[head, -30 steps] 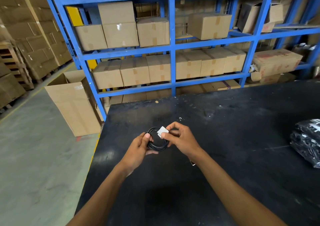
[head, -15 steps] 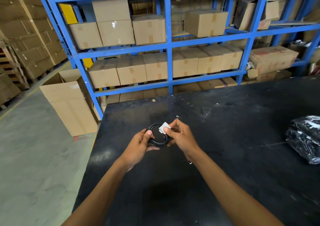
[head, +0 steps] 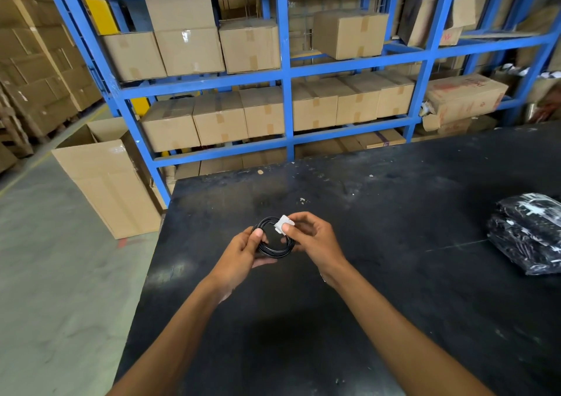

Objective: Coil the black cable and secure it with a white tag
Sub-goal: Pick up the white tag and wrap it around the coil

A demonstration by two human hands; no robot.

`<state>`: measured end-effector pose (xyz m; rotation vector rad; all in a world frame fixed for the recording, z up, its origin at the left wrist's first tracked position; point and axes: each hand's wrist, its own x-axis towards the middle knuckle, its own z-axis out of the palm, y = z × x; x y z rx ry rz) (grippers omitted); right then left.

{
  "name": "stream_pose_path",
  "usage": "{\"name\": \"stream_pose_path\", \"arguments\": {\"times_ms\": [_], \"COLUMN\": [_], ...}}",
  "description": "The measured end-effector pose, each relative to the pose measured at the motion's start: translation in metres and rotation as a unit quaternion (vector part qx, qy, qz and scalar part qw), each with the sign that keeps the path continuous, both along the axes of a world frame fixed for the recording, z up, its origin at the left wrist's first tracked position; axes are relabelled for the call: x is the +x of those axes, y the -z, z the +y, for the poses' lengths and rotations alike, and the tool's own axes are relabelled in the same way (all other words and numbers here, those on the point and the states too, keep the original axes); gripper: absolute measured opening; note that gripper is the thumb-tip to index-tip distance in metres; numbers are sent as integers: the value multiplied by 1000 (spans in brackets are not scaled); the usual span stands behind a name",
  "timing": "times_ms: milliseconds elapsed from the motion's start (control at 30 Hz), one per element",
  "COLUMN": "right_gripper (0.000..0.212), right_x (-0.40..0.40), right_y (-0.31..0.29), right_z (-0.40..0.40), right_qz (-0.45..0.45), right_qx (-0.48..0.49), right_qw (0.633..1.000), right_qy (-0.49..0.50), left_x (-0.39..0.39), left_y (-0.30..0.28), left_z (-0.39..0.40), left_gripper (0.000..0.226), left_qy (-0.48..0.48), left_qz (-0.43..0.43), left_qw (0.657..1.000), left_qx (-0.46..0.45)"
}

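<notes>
While pinched on both sides, coiled black cable (head: 274, 245) between left hand (head: 243, 251) and right hand (head: 312, 239), white tag (head: 283, 225) under right thumb.

From my remote station the view opened on a warehouse. A black table (head: 394, 274), its top scuffed and dotted with pale specks, filled the frame from 3 to 7 o'clock. Behind it, from 10 to 2 o'clock, stood blue steel shelving (head: 285, 76) loaded with taped cardboard boxes (head: 315, 104) in rows. An open carton (head: 106, 183) stood on the grey concrete floor (head: 60, 289) at 9 o'clock, just beside the table's corner. More stacked cartons (head: 39, 70) rose at 10 o'clock. A bundle of shiny black plastic bags (head: 528, 231) lay on the table at 3 o'clock. The lighting was soft and even.
</notes>
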<state>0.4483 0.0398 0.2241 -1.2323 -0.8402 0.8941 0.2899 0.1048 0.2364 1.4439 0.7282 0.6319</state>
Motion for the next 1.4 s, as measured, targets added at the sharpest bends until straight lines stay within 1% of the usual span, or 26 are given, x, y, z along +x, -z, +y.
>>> {"name": "stream_pose_path", "arguments": {"times_ms": [67, 200, 367, 467, 533, 700, 767, 833, 867, 933, 1000, 1033, 1133, 1233, 1300, 1333, 1400], "right_gripper": [21, 20, 20, 20, 20, 20, 18, 24, 25, 18, 11, 14, 30, 52, 65, 67, 66], "right_x": [2, 5, 14, 20, 25, 37, 47, 61, 69, 86, 100, 105, 116, 119, 123, 125, 129], "right_y": [6, 12, 14, 19, 23, 37, 46, 59, 67, 88, 114, 127, 159, 179, 190, 194, 199], "right_z": [-3, -6, -9, -10, -10, -10, -8, -5, -3, 1, 5, 7, 16, 27, 38, 42, 49], "right_qz": [18, 31, 6, 7, 11, 37, 72, 85, 70, 16, -59, -114, -280, -369, -432, -459, -499], "right_qx": [-17, -21, -34, -48, -58, -85, -94, -120, -145, -208, -262, -282, -326, -346, -355, -357, -360], "right_qw": [1000, 999, 999, 999, 998, 995, 993, 989, 987, 977, 960, 950, 903, 862, 824, 806, 775], "right_qy": [-18, -10, 2, -4, -5, -19, -28, -14, 6, 54, 73, 68, 17, -43, -92, -113, -143], "left_x": [3, 8, 14, 18, 22, 32, 37, 42, 44, 47, 48, 48, 51, 56, 59, 60, 61], "left_y": [2, 10, 22, 29, 35, 54, 61, 67, 68, 73, 80, 83, 90, 96, 99, 100, 104], "left_z": [-1, -3, -2, -1, -1, 4, 5, 6, 6, 9, 14, 16, 25, 31, 36, 38, 43], "left_gripper": [28, 26, 25, 25, 26, 38, 38, 33, 29, 24, 23, 23, 23, 23, 22, 22, 22], "left_qy": [0, 0, -1, -3, -1, 18, 12, 2, -4, -13, -19, -21, -24, -29, -29, -29, -32], "left_qz": [-8, -7, 50, 74, 76, 85, 86, 75, 66, 59, 59, 61, 70, 67, 65, 63, 59], "left_qw": [1000, 1000, 998, 996, 997, 996, 995, 995, 995, 993, 992, 991, 988, 987, 985, 985, 985], "left_qx": [-5, -6, 25, 45, 29, -20, -40, -65, -77, -98, -113, -120, -136, -146, -154, -157, -160]}}
